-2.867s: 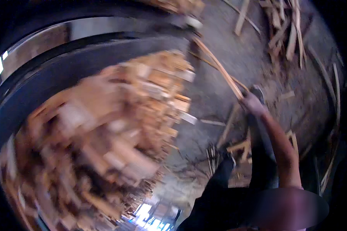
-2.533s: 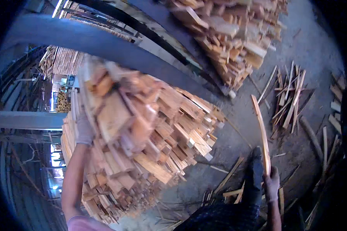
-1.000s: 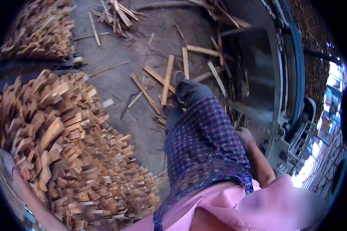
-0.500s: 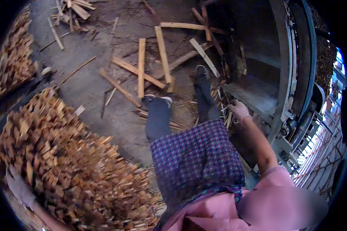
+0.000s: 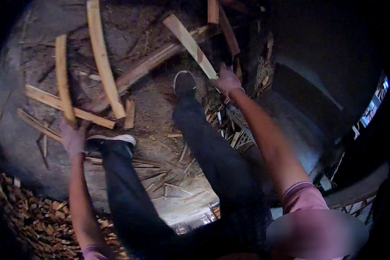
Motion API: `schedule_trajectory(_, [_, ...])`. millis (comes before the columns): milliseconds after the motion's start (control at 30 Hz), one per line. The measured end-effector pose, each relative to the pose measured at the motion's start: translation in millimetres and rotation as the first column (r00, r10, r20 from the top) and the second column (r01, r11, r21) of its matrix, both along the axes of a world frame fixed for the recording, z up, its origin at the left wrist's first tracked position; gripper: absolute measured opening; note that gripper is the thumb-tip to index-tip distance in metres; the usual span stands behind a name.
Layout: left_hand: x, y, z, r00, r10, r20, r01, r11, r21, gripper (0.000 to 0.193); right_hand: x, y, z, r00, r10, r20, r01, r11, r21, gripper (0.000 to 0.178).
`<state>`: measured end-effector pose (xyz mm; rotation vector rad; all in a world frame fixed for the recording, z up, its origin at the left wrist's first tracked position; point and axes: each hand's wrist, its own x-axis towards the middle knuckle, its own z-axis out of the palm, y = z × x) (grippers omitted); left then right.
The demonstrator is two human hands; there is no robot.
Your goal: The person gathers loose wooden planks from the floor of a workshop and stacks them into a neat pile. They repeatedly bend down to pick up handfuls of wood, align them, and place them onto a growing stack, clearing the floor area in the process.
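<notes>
At the left, my left hand (image 5: 75, 136), in a pale glove, reaches down to the near end of a narrow wooden strip (image 5: 62, 78). Its thumb and fingers lie either side of that end. My right hand (image 5: 229, 81), also gloved, is closed at the near end of a pale wooden strip (image 5: 190, 45), with the fingertips partly hidden. Under the left strip a second strip (image 5: 45, 97) lies crosswise, and a thinner one (image 5: 39, 125) runs toward my left wrist. A longer board (image 5: 102, 60) lies on the floor between my hands.
A heavier beam (image 5: 154, 60) crosses the floor behind my right shoe (image 5: 185, 82). Splinters and offcuts (image 5: 149, 167) litter the ground around my feet. Stacked wood pieces (image 5: 39, 212) fill the lower left. A dark metal machine panel (image 5: 307, 91) stands at the right.
I have bent lower and closer to the floor strips. My left hand has moved from beside the wood stack to a strip; my right hand has left the machine's edge for the pale strip.
</notes>
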<state>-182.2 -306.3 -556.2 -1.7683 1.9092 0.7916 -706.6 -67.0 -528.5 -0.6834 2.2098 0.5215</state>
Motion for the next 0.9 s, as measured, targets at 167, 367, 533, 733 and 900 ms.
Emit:
schedule_trajectory(167, [19.5,-2.2,-72.1,0.982,0.173,0.074,-0.164,0.98,-0.115,0.062,-13.3,-2.7,-96.9,0.993,-0.092,0.074,0.093,0.996,-0.015,0.069])
schedule_trajectory(367, [-38.2,28.0,35.0,0.952,0.305,-0.027,-0.304,0.952,0.029,0.055,3.6,-62.2,4.3,0.989,0.129,0.067,-0.101,0.941,-0.324,0.054])
schedule_trajectory(533, [-151.1,57.7,21.0,0.811,0.467,-0.354,-0.463,0.881,0.101,0.053,-99.2,-181.4,29.3,0.988,0.151,-0.026,-0.149,0.904,-0.401,0.068])
schedule_trajectory(733, [-231.2,25.0,-79.2,0.954,0.291,-0.077,-0.301,0.928,-0.22,0.085,-110.9,-259.8,5.9,0.994,0.028,0.107,0.015,0.925,-0.38,0.057])
schedule_trajectory(900, [-210.7,12.3,-61.2,0.971,0.234,-0.049,-0.235,0.972,-0.009,0.074,-139.7,-215.8,-46.8,0.958,-0.179,0.222,0.252,0.896,-0.364,0.074])
